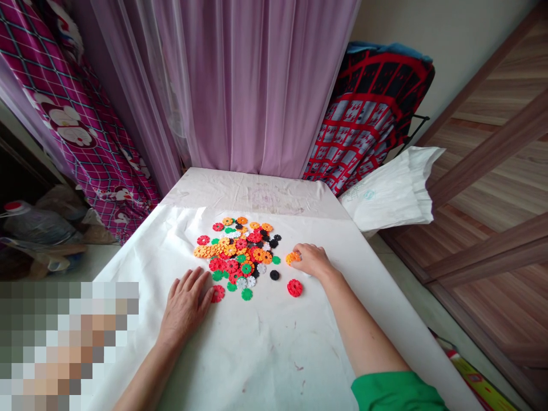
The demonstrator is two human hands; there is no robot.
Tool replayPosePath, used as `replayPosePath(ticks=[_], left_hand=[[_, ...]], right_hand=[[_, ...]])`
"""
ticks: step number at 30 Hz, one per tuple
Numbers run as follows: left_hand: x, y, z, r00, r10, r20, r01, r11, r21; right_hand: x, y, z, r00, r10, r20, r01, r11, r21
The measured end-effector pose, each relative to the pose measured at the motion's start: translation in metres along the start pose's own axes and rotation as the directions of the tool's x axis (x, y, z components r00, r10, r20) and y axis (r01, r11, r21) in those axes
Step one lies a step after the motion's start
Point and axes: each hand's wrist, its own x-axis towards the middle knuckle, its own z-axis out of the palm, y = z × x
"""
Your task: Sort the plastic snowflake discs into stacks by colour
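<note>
A heap of notched plastic snowflake discs (231,265) in red, orange, green, white and black lies on the white-covered table. My left hand (184,302) rests flat at the heap's near left side, fingers stretched out. Its thumb touches the edge of a red disc (218,294). To the right of the heap, my right hand (314,260) has its fingers closed on a few orange discs (292,258) at the table surface; the fingertips are partly hidden. Just in front of that hand lies a small stack of red discs (295,287). A black disc (274,275) sits between it and the heap.
The white tablecloth (257,354) has creases and stains. Purple curtains (265,85) hang beyond the far edge. A white bag (394,191) stands by the right edge, near a red-and-black cloth (357,120). On the floor at left is a plastic bottle (36,222).
</note>
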Motion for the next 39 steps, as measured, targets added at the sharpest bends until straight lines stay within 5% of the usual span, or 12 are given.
replayPosePath(ticks=[12, 24, 30, 39], left_hand=[[0.000, -0.003, 0.004, 1.000, 0.007, -0.023, -0.008, 1.000, -0.008], [-0.001, -0.002, 0.003, 0.999, 0.002, -0.036, -0.002, 1.000, -0.024], [-0.001, -0.001, 0.002, 1.000, 0.000, -0.031, 0.000, 1.000, -0.019], [-0.001, -0.001, 0.002, 1.000, 0.003, -0.031, -0.004, 1.000, -0.026]], right_hand=[[0.004, -0.002, -0.011, 0.983, -0.119, 0.143, 0.143, 0.974, -0.174], [0.003, -0.011, -0.018, 0.986, -0.112, 0.125, 0.132, 0.978, -0.164], [0.003, -0.040, -0.015, 0.954, -0.300, -0.026, 0.298, 0.953, -0.059], [0.006, -0.070, -0.002, 0.941, -0.335, 0.037, 0.337, 0.931, -0.143]])
